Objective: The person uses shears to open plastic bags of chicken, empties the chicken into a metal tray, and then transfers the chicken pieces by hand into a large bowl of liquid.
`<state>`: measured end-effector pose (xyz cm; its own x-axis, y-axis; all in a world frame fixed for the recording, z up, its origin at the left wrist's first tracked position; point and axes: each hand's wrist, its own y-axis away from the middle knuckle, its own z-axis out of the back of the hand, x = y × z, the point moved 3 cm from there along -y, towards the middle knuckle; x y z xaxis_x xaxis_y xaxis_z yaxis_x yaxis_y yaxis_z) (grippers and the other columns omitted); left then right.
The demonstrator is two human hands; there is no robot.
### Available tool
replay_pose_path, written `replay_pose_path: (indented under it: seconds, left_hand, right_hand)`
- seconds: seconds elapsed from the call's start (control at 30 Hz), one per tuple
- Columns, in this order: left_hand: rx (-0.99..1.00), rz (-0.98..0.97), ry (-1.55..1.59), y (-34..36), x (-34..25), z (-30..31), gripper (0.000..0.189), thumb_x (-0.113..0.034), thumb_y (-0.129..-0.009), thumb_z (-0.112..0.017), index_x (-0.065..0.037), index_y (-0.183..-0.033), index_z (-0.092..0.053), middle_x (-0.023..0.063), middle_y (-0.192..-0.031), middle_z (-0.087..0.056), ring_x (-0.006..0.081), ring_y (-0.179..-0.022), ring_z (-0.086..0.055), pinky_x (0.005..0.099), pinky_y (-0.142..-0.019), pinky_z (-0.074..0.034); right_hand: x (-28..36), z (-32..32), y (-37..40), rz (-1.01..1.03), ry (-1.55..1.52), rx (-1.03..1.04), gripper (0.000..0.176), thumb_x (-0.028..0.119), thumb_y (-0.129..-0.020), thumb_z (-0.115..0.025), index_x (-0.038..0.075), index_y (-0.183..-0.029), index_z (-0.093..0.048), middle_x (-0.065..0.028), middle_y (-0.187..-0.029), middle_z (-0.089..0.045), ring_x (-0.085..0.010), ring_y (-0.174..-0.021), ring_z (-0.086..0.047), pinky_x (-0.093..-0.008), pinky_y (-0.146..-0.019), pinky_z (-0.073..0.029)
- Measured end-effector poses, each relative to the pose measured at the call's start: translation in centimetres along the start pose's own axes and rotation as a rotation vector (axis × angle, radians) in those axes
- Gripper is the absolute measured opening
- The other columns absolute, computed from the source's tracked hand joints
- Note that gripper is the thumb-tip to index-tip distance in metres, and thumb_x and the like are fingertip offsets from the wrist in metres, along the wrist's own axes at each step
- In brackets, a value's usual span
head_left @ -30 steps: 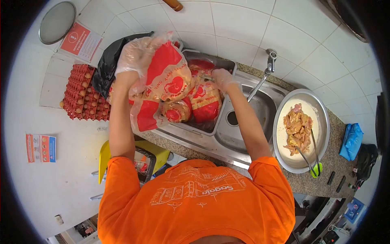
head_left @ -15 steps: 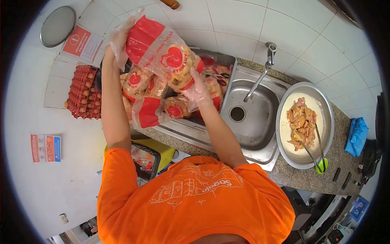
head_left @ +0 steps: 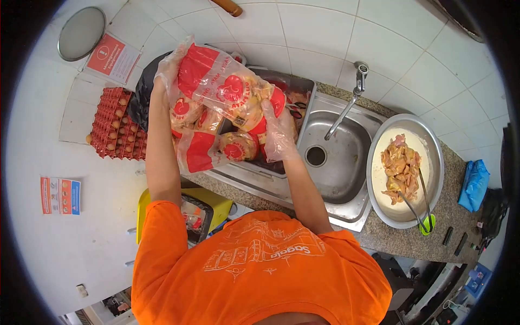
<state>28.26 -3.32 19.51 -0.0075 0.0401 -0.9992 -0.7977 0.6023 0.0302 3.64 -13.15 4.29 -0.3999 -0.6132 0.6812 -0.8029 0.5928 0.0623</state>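
Observation:
A clear plastic bag of raw chicken (head_left: 234, 92) with red printing is held slanted over the basin on the left. My left hand (head_left: 171, 69), in a clear glove, is closed on its upper left end. Also gloved, my right hand (head_left: 278, 138) grips the bag's lower right end, where the chicken bulges. Another chicken bag (head_left: 238, 147) lies below it, partly outside the basin's near edge. More bags (head_left: 185, 112) are piled in the metal basin (head_left: 310, 93). Black-handled scissors (head_left: 296, 114) rest at the right of the pile, mostly hidden.
A steel sink (head_left: 338, 179) with a tap (head_left: 357, 86) adjoins the basin. To its right stands a metal bowl (head_left: 437, 162) holding chicken pieces, pale batter and tongs (head_left: 421, 200). Red egg trays (head_left: 111, 127) are stacked at left. A yellow bin (head_left: 221, 203) stands below the counter.
Both hands and the held bag have shifted right, with the bag also a little lower. More of the scissors is covered now. The camera view has moved slightly.

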Motion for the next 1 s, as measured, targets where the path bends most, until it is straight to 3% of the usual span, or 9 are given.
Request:
replay_pose_path:
  seconds: [0.07,0.2,0.27,0.4,0.5,0.57,0.73,0.9,1.0]
  left_hand:
    - [-0.011,0.048,0.016,0.2,-0.1,-0.3,0.055,-0.039,-0.101,-0.060,-0.006,-0.144,-0.053,0.0074,-0.138,-0.060,0.0199,-0.119,-0.061,0.0350,-0.101,-0.050]
    - [0.004,0.088,0.074,2.1,-1.9,-2.4,0.052,-0.037,-0.102,-0.057,-0.007,-0.145,-0.052,0.0074,-0.140,-0.058,0.0208,-0.123,-0.059,0.0366,-0.105,-0.048]
    - [0.026,0.084,0.086,3.0,-2.6,-3.9,0.052,-0.037,-0.102,-0.057,-0.007,-0.144,-0.052,0.0075,-0.140,-0.058,0.0207,-0.124,-0.058,0.0362,-0.106,-0.047]
    - [0.059,0.093,-0.007,2.5,-2.2,-6.0,0.057,-0.047,-0.099,-0.060,-0.004,-0.138,-0.059,0.0104,-0.135,-0.061,0.0205,-0.118,-0.060,0.0362,-0.103,-0.047]
    - [0.088,0.041,-0.095,3.0,-2.5,-8.8,0.061,-0.050,-0.098,-0.059,-0.005,-0.140,-0.057,0.0111,-0.140,-0.058,0.0198,-0.125,-0.054,0.0364,-0.107,-0.042]
    - [0.092,0.009,-0.192,2.5,-1.9,-9.5,0.064,-0.051,-0.098,-0.059,-0.006,-0.143,-0.053,0.0111,-0.142,-0.056,0.0195,-0.128,-0.051,0.0365,-0.108,-0.040]
    - [-0.269,0.246,-0.411,3.3,-2.9,-12.4,0.057,-0.046,-0.101,-0.056,-0.006,-0.142,-0.053,0.0101,-0.137,-0.060,0.0208,-0.123,-0.058,0.0383,-0.102,-0.047]
    - [-0.157,0.145,0.352,-2.5,2.3,-7.4,0.038,-0.040,-0.104,-0.051,-0.008,-0.122,-0.060,0.0076,-0.116,-0.068,0.0243,-0.102,-0.067,0.0430,-0.089,-0.056]
    - [-0.191,0.203,0.386,-0.4,3.5,-6.4,0.042,-0.046,-0.105,-0.047,-0.009,-0.120,-0.060,0.0082,-0.118,-0.067,0.0225,-0.106,-0.065,0.0401,-0.095,-0.053]
  right_hand:
    - [1.4,-0.2,1.0,0.038,0.308,-0.073,0.045,0.030,-0.105,-0.053,0.001,-0.139,-0.050,-0.0102,-0.129,-0.061,-0.0169,-0.114,-0.060,-0.0324,-0.097,-0.052]
    - [-0.4,1.1,0.6,-0.095,0.225,-0.259,0.046,0.035,-0.107,-0.048,0.000,-0.137,-0.052,-0.0108,-0.128,-0.061,-0.0169,-0.112,-0.061,-0.0312,-0.095,-0.051]
    - [-3.4,3.0,-1.2,-0.119,-0.205,-0.160,0.043,0.033,-0.105,-0.052,0.003,-0.136,-0.051,-0.0115,-0.132,-0.059,-0.0229,-0.116,-0.061,-0.0431,-0.099,-0.051]
    - [-6.6,5.8,-3.7,-0.150,-0.107,-0.311,0.034,0.029,-0.107,-0.048,0.003,-0.126,-0.056,-0.0102,-0.124,-0.063,-0.0259,-0.105,-0.065,-0.0480,-0.092,-0.055]
    - [-5.9,8.4,-5.5,-0.237,0.503,-0.190,0.023,0.017,-0.102,-0.052,-0.001,-0.114,-0.062,-0.0143,-0.109,-0.070,-0.0312,-0.092,-0.069,-0.0467,-0.087,-0.057]
    - [-1.8,7.4,-5.7,0.320,1.365,-0.114,0.017,0.007,-0.092,-0.057,-0.003,-0.103,-0.066,-0.0204,-0.096,-0.072,-0.0382,-0.089,-0.070,-0.0448,-0.086,-0.056]
    - [1.1,8.7,-9.7,0.156,1.800,0.130,0.019,0.006,-0.085,-0.061,-0.001,-0.100,-0.070,-0.0245,-0.100,-0.070,-0.0389,-0.098,-0.069,-0.0444,-0.088,-0.056]
    - [-1.1,10.9,-12.3,-0.075,2.025,0.342,0.019,0.011,-0.087,-0.061,0.003,-0.098,-0.075,-0.0234,-0.105,-0.071,-0.0369,-0.103,-0.069,-0.0447,-0.089,-0.056]
    - [-2.0,11.6,-12.9,-0.062,2.062,0.366,0.019,0.014,-0.088,-0.061,0.004,-0.095,-0.076,-0.0221,-0.105,-0.072,-0.0363,-0.102,-0.070,-0.0445,-0.088,-0.056]
